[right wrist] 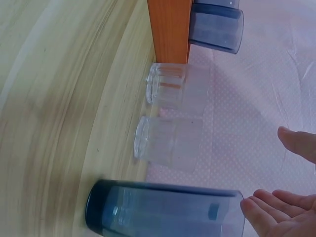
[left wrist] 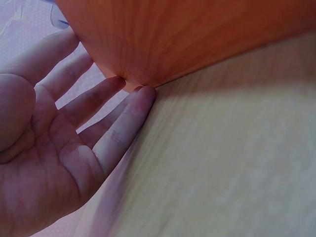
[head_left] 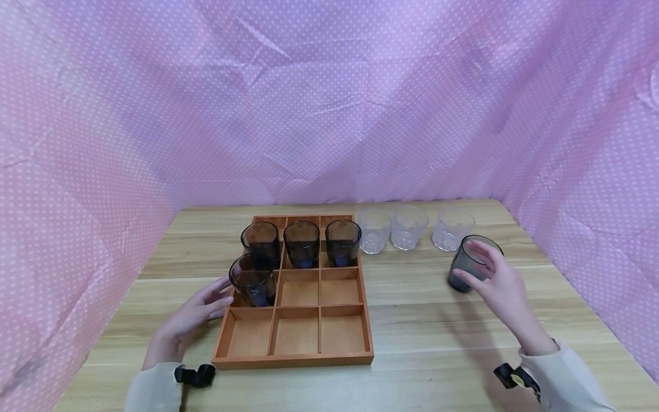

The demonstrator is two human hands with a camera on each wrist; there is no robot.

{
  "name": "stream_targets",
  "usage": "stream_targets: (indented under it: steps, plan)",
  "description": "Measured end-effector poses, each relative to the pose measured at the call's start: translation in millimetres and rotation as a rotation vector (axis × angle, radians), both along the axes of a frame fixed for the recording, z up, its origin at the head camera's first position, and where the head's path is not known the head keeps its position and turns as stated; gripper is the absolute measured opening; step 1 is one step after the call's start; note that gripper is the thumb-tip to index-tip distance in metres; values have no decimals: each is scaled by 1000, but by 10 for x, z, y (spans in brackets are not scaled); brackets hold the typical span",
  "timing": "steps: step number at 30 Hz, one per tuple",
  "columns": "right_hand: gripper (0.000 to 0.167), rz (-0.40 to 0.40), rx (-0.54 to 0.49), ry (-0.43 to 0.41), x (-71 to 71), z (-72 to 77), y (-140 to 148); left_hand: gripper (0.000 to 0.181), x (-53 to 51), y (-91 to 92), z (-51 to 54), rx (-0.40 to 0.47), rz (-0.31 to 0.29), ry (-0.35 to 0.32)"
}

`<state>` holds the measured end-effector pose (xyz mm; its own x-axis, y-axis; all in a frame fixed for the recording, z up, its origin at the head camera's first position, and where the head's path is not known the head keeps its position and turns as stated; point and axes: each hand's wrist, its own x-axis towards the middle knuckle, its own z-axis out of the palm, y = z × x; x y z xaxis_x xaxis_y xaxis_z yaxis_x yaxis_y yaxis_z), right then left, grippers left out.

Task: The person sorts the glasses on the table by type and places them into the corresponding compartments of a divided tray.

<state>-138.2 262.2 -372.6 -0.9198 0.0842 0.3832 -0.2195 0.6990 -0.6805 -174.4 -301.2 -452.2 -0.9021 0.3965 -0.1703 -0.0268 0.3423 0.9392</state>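
Note:
My left hand (head_left: pixel 193 315) rests its fingertips on the left side of a wooden compartment tray (head_left: pixel 293 361), its fingers loosely extended in the left wrist view. Three smoky dark glasses stand side by side across the tray, the middle one (head_left: pixel 301 243) among them. Another dark glass (head_left: pixel 252 286) is in the left compartment in front of them. On the right of the table, my right hand (head_left: pixel 501 289) is at a separate dark glass (head_left: pixel 460 272). In the right wrist view its thumb stands away from that glass (right wrist: pixel 163 210), and a fingertip is close to the rim; contact is unclear.
Three clear glasses stand at the back right: one (head_left: pixel 373 232) beside the tray, a second (head_left: pixel 408 229), and a third (head_left: pixel 447 236) behind the dark glass. The wooden table (head_left: pixel 412 343) meets a pink dotted cloth (head_left: pixel 329 114) at the back and sides.

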Motion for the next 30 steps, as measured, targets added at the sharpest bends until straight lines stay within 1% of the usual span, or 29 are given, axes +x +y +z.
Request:
stream_targets:
  steps: [4, 8, 13, 17, 21, 25, 30]
  plan:
    - [65, -8, -8, -24, 41, 3, 58, 67, -3, 0, -21, -22, 13, -3]
    - [63, -23, -49, -11, 89, -10, 106, 67, -8, -5, -35, -26, 4, 5]
    - [62, -95, -72, 1, 112, -6, 196, 67, -12, -14, -47, -1, 3, 4]
    - [65, -153, -68, -46, 98, -5, 286, 66, -10, -17, -46, 23, 2, 5]
    - [71, -182, -48, -105, 77, -10, 363, 66, -7, -18, -30, 16, -4, 13]
    - [75, -188, -34, -139, 46, -24, 417, 66, 0, -14, -6, 2, -10, 28]
    - [81, -163, -53, -185, -5, -61, 482, 65, 5, -2, 5, 4, -8, 30]
